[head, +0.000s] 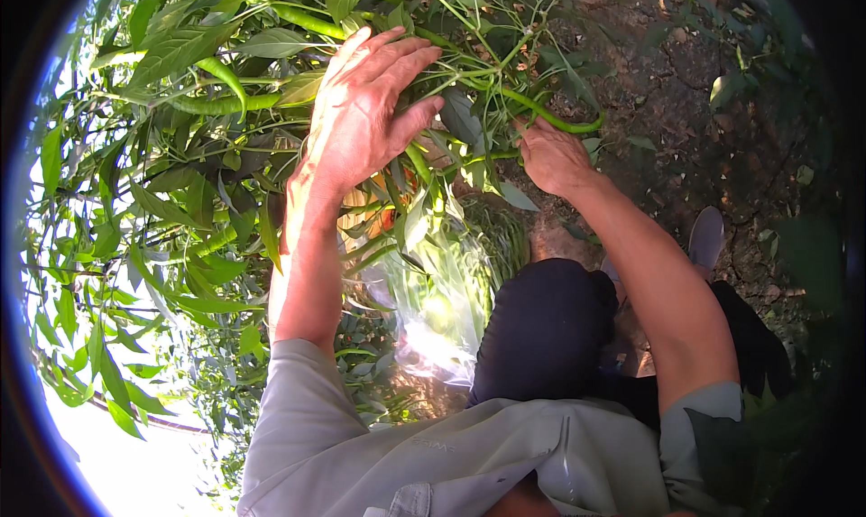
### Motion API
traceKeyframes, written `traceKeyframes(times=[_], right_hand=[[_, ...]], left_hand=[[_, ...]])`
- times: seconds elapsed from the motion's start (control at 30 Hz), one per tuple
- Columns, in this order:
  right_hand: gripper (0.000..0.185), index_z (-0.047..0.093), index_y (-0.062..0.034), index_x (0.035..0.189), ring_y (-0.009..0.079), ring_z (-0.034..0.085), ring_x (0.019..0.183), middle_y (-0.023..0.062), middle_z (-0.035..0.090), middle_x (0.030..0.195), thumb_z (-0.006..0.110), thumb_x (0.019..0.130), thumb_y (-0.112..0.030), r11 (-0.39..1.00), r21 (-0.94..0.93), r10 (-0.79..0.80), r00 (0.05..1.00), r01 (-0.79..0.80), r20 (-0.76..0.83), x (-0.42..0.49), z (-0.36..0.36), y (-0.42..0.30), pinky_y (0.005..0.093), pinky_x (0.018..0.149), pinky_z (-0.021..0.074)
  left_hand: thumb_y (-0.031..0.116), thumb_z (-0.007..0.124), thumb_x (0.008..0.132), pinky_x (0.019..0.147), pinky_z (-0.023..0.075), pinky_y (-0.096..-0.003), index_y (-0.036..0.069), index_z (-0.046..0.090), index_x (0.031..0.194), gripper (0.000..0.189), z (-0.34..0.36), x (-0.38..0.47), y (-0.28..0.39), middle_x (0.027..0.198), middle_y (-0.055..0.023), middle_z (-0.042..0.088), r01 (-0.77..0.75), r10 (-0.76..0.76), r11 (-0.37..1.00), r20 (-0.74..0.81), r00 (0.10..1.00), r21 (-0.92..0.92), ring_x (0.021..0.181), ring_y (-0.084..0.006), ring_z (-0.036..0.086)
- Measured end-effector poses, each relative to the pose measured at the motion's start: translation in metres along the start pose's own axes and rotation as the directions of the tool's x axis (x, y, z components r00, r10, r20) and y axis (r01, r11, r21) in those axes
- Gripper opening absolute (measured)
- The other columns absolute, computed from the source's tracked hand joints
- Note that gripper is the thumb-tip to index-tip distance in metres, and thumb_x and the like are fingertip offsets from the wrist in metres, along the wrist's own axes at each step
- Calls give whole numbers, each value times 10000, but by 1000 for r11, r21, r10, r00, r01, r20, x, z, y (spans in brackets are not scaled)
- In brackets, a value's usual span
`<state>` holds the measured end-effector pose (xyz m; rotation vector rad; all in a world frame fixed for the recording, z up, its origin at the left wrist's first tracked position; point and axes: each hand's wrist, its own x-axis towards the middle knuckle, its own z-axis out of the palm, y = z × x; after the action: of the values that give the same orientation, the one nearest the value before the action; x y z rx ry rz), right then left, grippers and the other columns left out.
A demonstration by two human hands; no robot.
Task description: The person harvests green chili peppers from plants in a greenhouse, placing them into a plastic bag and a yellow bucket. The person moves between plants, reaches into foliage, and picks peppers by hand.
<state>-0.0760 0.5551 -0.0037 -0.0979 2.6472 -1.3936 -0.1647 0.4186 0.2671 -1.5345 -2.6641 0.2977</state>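
Leafy chili pepper plants fill the upper left, with several long green chili peppers [223,104] hanging among the leaves. My left hand [362,104] lies spread against the stems and leaves, palm away from the camera, thumb apart from the fingers. Lower among the foliage, to the right, my right hand [555,153] has its fingers curled near a stem; the fingertips are partly hidden, so whether they grip anything does not show. A curved green chili pepper [551,118] passes just above that hand. Below the hands stands a clear plastic bag [440,314] with green chili peppers inside.
Dark cracked soil [676,131] strewn with leaves extends on the right. My bent knee in dark trousers [548,321] is beside the bag, and a shoe [707,236] rests on the soil. More foliage borders the left and right edges.
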Motion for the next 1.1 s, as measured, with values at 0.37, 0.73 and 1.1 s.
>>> traceKeyframes(times=[0.37,0.73,1.1], right_hand=[[339,696,-57,1219,448,719,937,242,742,947,634,915,-191,986,95,-140,988,135,57,-14,-14,-8,553,856,565],[138,654,23,1001,432,668,1008,211,674,1011,584,909,-54,950,135,-244,939,282,-244,-65,-15,0,525,898,542],[192,675,8,902,412,686,844,183,667,880,666,906,-184,957,-80,-291,929,279,-231,-99,-53,4,519,757,563]], left_hand=[[306,791,916,1242,343,-536,86,678,1383,528,7,-1,6,1415,-124,675,8,-9,998,-17,1000,-64,1417,-374,547],[294,789,912,1259,333,-508,68,680,1362,516,5,-2,17,1378,-123,688,-29,27,999,-67,997,-27,1392,-340,565],[358,752,958,1270,315,-523,61,659,1389,532,6,3,30,1394,-145,681,-47,46,999,-58,997,-17,1396,-353,561]])
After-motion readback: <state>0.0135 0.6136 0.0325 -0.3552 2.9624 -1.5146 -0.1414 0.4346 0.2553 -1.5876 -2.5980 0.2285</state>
